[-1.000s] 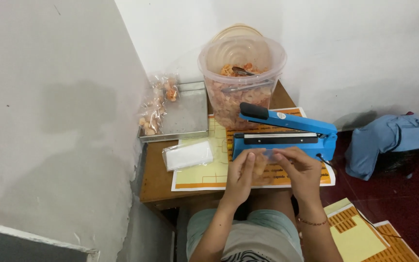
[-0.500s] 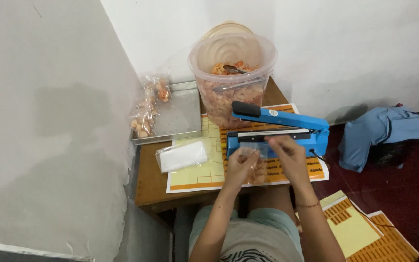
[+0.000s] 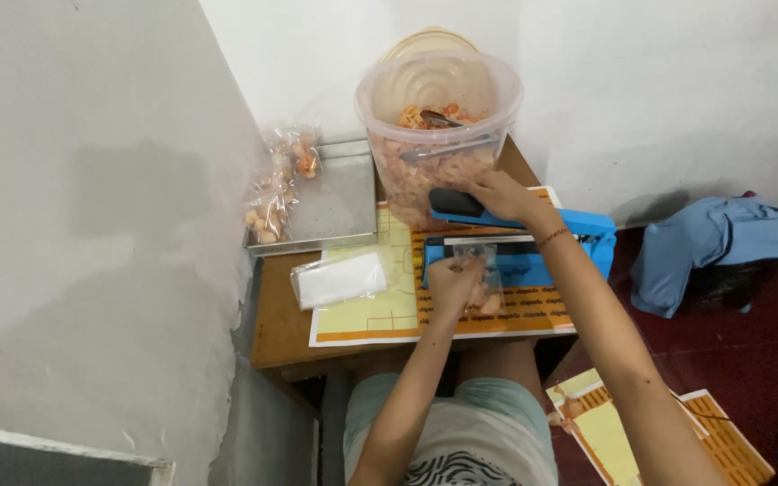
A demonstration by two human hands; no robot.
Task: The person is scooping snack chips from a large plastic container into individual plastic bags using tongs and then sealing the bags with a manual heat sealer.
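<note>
Corner table [image 3: 281,337], walls close left.

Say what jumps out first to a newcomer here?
The blue heat sealer at the small wooden table's centre: the right hand rests on its black handle, while the left hand holds a small clear bag of orange snacks at its bar. Behind stands a big clear tub of the same snacks.
</note>
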